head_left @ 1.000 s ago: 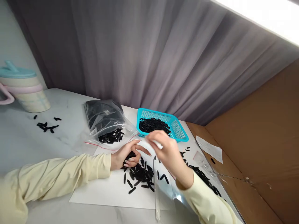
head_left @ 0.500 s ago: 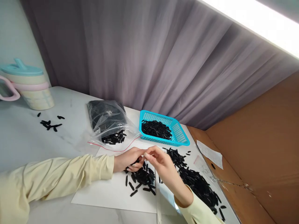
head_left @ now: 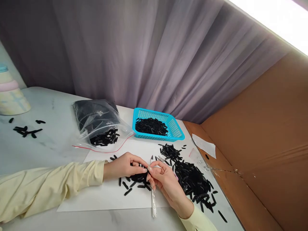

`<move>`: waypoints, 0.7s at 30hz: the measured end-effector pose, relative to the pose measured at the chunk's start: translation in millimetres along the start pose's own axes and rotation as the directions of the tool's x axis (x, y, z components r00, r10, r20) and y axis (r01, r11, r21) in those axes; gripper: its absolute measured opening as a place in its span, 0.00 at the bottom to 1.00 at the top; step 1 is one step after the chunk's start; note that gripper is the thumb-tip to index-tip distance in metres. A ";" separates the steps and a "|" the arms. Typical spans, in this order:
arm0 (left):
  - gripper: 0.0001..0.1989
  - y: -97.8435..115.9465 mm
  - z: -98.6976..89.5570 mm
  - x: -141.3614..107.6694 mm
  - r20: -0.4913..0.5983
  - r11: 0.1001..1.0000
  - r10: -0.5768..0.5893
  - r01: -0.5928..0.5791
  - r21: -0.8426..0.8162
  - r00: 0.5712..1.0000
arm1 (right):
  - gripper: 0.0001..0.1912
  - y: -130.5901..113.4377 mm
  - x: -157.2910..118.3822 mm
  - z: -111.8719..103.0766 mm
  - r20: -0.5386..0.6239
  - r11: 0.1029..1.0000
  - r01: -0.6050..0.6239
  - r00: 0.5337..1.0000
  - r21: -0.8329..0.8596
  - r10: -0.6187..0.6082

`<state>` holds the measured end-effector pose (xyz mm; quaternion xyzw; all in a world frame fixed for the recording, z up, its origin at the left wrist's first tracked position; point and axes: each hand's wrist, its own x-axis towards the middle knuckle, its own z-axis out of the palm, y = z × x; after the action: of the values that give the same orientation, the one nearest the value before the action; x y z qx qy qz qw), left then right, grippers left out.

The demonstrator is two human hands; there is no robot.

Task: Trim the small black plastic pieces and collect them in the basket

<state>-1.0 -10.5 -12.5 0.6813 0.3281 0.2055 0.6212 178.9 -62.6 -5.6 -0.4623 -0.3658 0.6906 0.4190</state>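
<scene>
Over a white sheet [head_left: 79, 202], my left hand [head_left: 125, 166] and my right hand [head_left: 168, 183] meet with fingertips pinched together. Between them is a small black strip [head_left: 148, 170], mostly covered by the fingers. Below my left hand lies a loose pile of similar black strips [head_left: 138, 179], partly hidden. A craft knife [head_left: 154, 205] with a wrapped white handle lies under my right hand, its blade tip showing beyond the fingers. Beside it are scissors [head_left: 161, 159], largely hidden by the same hand.
A blue basket [head_left: 158, 138] holds many black strips. Left of it lies an open zip bag [head_left: 98, 115] with dark contents. Larger strip piles [head_left: 192, 179] spread at right, by a cardboard wall [head_left: 264, 144]. A cup [head_left: 12, 99] and several strips [head_left: 27, 131] are at far left.
My hands have come lower and my fingertips now pinch a strip together. The left hand has turned from curled over strips to pinching. The view has shifted right, showing the knife blade and scissors.
</scene>
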 end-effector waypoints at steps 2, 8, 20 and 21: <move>0.18 0.6 1.1 -2.2 0.015 0.998 0.021 -0.022 0.053 1.000 | 0.20 -1.1 -1.8 0.3 0.009 1.000 0.009 1.000 0.025 -0.009; 0.18 -2.5 2.6 -4.2 0.013 0.992 0.078 -0.079 0.098 0.997 | 0.19 1.6 -1.6 -1.4 0.039 0.996 -0.003 0.999 0.084 0.000; 0.21 -15.0 0.8 -2.1 -0.060 0.990 0.072 -0.063 0.129 0.996 | 0.18 0.0 -5.2 -6.3 0.201 0.964 -0.187 0.968 0.187 0.149; 0.20 -14.8 0.6 -2.2 -0.059 0.989 0.076 -0.067 0.132 0.995 | 0.18 -0.4 -5.5 -5.8 0.203 0.965 -0.184 0.968 0.189 0.145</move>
<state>-5.0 -12.4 -26.8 0.7247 0.3357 0.2275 0.5571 185.7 -66.9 -5.3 -0.3780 -0.2902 0.7979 0.3692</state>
